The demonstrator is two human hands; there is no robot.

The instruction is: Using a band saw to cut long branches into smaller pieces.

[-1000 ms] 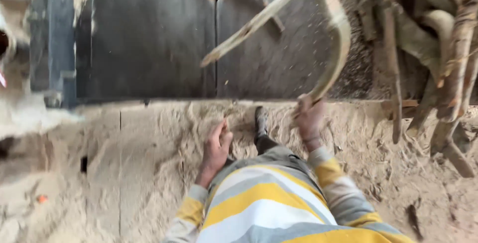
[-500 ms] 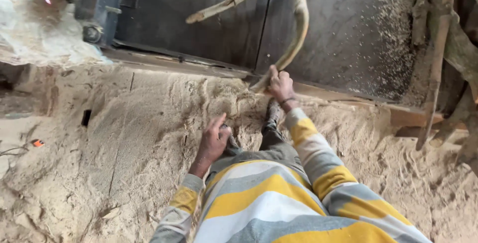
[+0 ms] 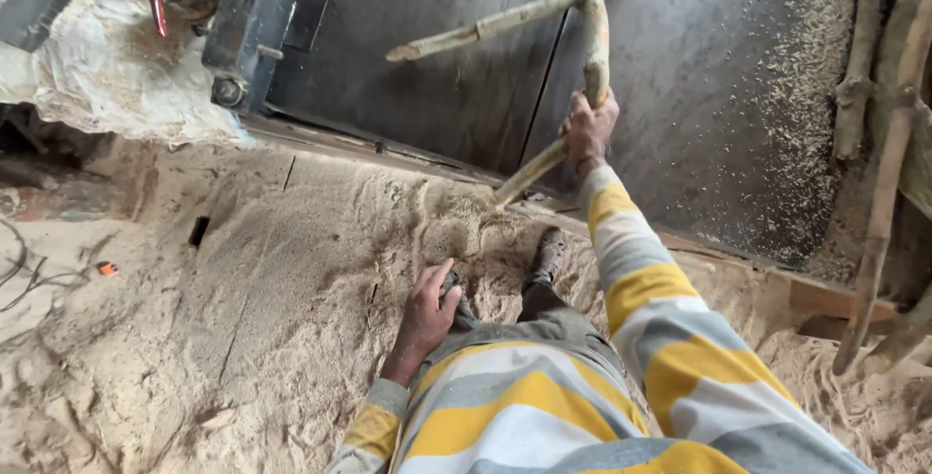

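My right hand (image 3: 587, 129) is raised and closed around a pale, forked, curved branch (image 3: 505, 22), gripping it near its lower part. The branch's cut end points down toward the sawdust, and its fork reaches up over a dark metal machine table (image 3: 447, 76). My left hand (image 3: 427, 314) hangs low by my thigh with its fingers loosely apart and nothing in it. I wear a yellow, white and grey striped shirt, and one shoe (image 3: 549, 251) stands in sawdust (image 3: 282, 299).
Deep sawdust covers the floor. Several rough branches (image 3: 888, 163) lean at the right. A sawdust-coated sheet (image 3: 116, 66) hangs over machinery at the upper left. A wooden ledge (image 3: 825, 299) runs along the machine's base. Cables (image 3: 24, 270) lie at the far left.
The view has shifted left and closer. My right hand has lifted the branch higher and turned it more upright. My left hand has stayed by my leg.
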